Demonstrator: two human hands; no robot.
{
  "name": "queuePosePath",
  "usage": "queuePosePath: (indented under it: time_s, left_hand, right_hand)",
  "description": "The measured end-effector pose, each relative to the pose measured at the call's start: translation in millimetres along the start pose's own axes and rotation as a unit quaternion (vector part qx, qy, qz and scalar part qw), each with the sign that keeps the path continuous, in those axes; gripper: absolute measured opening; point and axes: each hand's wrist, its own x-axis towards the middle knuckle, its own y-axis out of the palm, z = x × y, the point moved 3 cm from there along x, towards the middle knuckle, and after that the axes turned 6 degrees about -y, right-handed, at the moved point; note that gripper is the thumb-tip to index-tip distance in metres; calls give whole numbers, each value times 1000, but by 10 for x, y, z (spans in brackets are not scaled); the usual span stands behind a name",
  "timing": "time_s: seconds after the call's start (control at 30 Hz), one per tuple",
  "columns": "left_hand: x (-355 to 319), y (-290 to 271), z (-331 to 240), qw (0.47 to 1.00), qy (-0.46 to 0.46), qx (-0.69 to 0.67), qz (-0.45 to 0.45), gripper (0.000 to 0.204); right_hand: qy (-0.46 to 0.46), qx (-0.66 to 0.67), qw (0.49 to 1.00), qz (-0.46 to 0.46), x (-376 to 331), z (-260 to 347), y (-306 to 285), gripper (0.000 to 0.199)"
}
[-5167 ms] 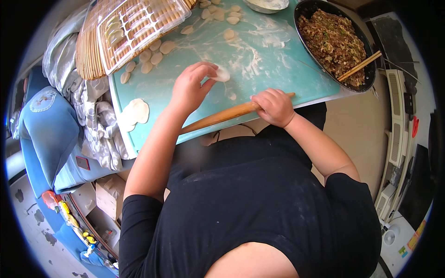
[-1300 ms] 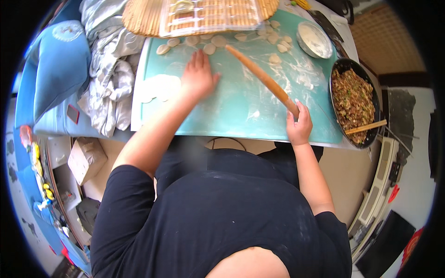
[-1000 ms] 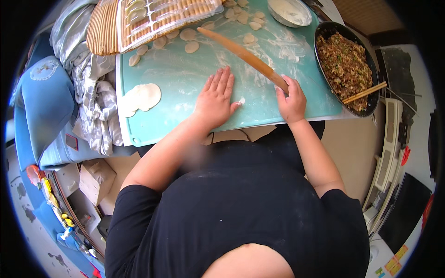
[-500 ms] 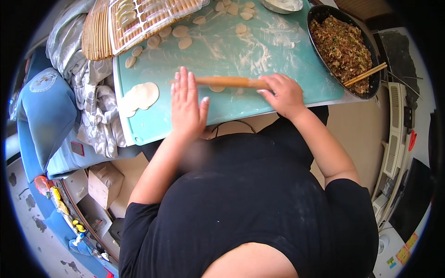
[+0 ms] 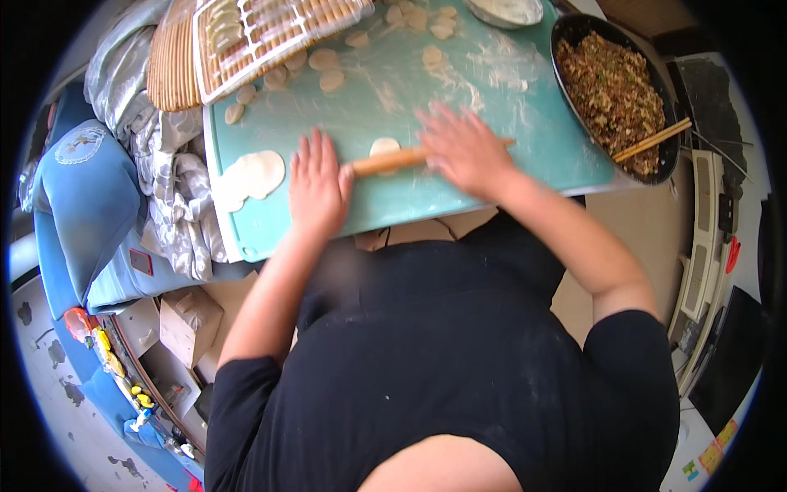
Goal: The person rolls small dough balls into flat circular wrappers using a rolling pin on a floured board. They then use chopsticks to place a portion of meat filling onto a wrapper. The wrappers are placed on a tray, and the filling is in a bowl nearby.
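Note:
A wooden rolling pin (image 5: pixel 387 161) lies across the teal mat (image 5: pixel 270 217), with its middle bare between my hands. My left hand (image 5: pixel 318 184) rests flat at its left end, fingers stretched out. Over the right part of the pin, my right hand (image 5: pixel 467 153) presses with fingers spread, slightly smeared by motion. Just beyond the pin's middle, a small round of dough (image 5: pixel 384 146) shows, partly hidden under it. To the left of my left hand sits an overlapping pile of rolled dough wrappers (image 5: pixel 258 174).
Small dough discs (image 5: pixel 324 59) lie toward the mat's far side. A tray of dumplings (image 5: pixel 270 41) overlaps a woven mat (image 5: pixel 170 74) at far left. At right stands a black pan of minced filling (image 5: pixel 611 86) with chopsticks (image 5: pixel 656 138); a flour bowl (image 5: pixel 510 11) is farther back.
The right hand has gone from gripping the pin's right end to lying spread over it, farther left. The pin has come nearer me, uncovering more of the dough round.

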Motion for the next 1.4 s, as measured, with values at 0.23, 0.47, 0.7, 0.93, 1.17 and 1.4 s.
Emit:
queuePosePath:
  time_s: [0.23, 0.47, 0.7, 0.93, 1.17, 1.4]
  left_hand:
    - [246, -99, -112, 1000, -16, 23, -10, 55]
    - [326, -17, -71, 999, -36, -26, -7, 55]
    - [-118, -55, -288, 998, 18, -52, 11, 56]
    - [396, -14, -18, 999, -28, -16, -44, 55]
    - [-177, -42, -284, 998, 5, -51, 30, 51]
    - [523, 37, -124, 998, -25, 4, -60, 47]
  right_hand:
    - [53, 40, 997, 30, 198, -319, -20, 53]
    - [12, 3, 1000, 9, 347, -249, -97, 48]
    - [12, 38, 999, -16, -30, -143, -24, 51]
    - [28, 16, 999, -24, 395, -243, 28, 50]
    - [7, 50, 998, -27, -286, 106, 14, 51]
    - [90, 24, 994, -53, 166, -209, -50, 56]
